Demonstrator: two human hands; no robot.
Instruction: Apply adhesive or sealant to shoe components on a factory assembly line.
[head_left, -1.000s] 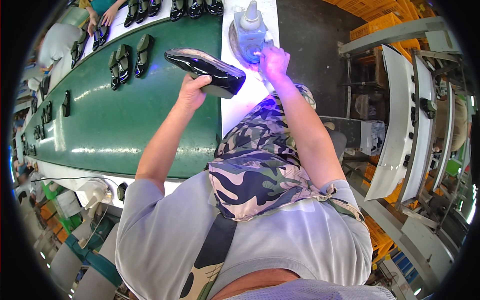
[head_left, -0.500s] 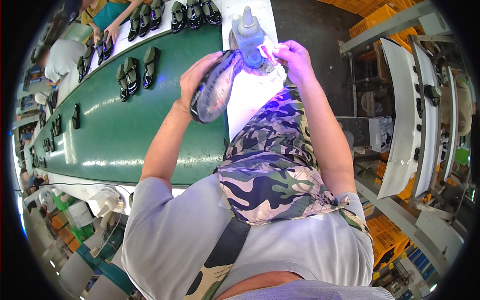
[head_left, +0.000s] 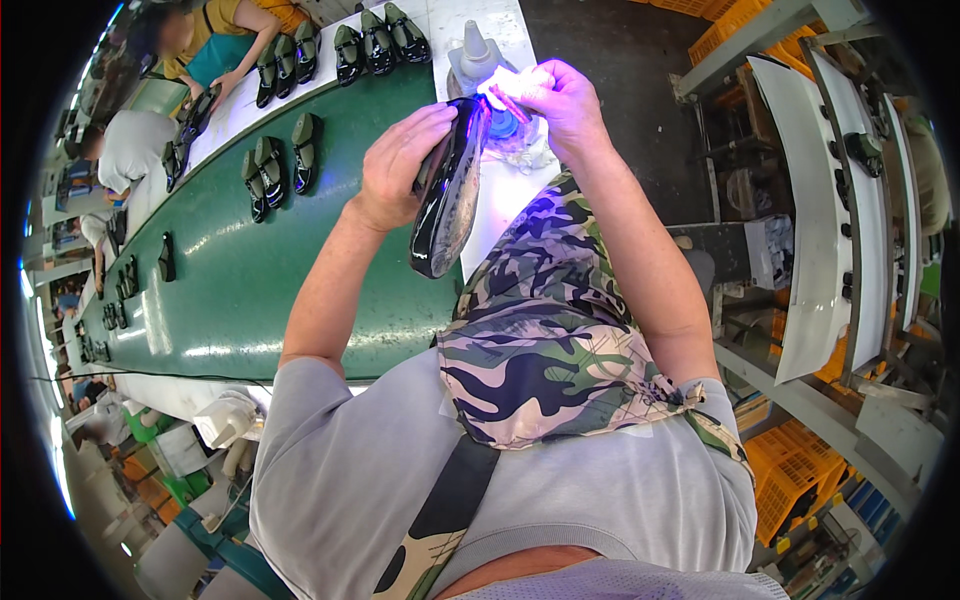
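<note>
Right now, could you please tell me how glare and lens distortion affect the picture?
In the head view, violet-white glare washes out the white thing in the right hand; in the head view, bright streaks lie on the green surface and glossy shoe; also in the head view, the white panel at right looks bowed, the corners black.

Glossy green tabletop point(head_left: 250, 290) with white borders. Black patent shoes point(head_left: 305, 153) with green lasts inside stand scattered across the green. Two trios of similar shoes point(head_left: 377, 42) line the far white border point(head_left: 232, 115); a cone-nozzled container point(head_left: 478, 65) stands on the right border point(head_left: 500, 190).
</note>
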